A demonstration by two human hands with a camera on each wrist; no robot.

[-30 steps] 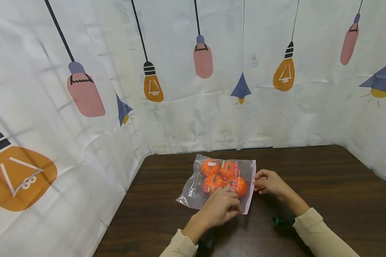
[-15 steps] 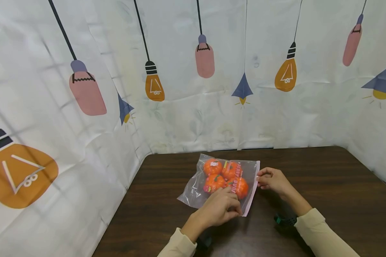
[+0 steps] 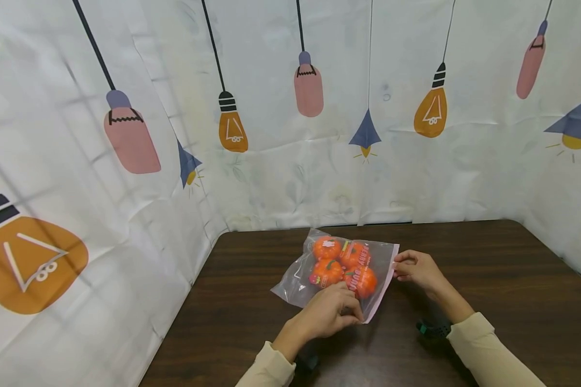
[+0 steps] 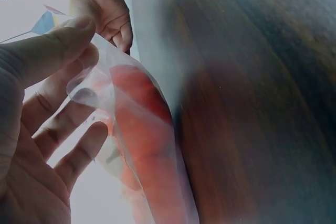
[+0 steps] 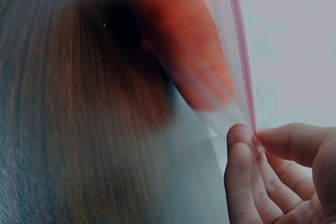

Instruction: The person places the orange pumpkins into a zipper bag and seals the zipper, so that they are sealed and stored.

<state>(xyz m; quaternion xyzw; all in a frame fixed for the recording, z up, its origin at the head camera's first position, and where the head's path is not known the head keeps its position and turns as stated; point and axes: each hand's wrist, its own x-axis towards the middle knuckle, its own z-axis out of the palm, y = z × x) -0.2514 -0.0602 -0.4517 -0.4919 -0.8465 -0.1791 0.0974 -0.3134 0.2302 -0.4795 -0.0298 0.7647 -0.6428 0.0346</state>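
A clear plastic zip bag with a pink edge is held between both hands over the table. Inside lie several orange pumpkin-like pieces with green stems; pink lettering runs across the plastic. My left hand pinches the bag's near corner, thumb against fingers, as the left wrist view shows on the clear film. At the far end of the pink edge, my right hand pinches the zip strip between thumb and fingertips. The orange pieces are blurred in both wrist views.
A dark wood-grain table lies under the bag and hands. Behind it and to the left hangs a white cloth printed with lamps and bulbs. A dark band with a green patch is near the right wrist.
The bag's pink edge has shifted to the right and slants more, with the right hand moving the same way. My left hand keeps its pinch in nearly the same place.
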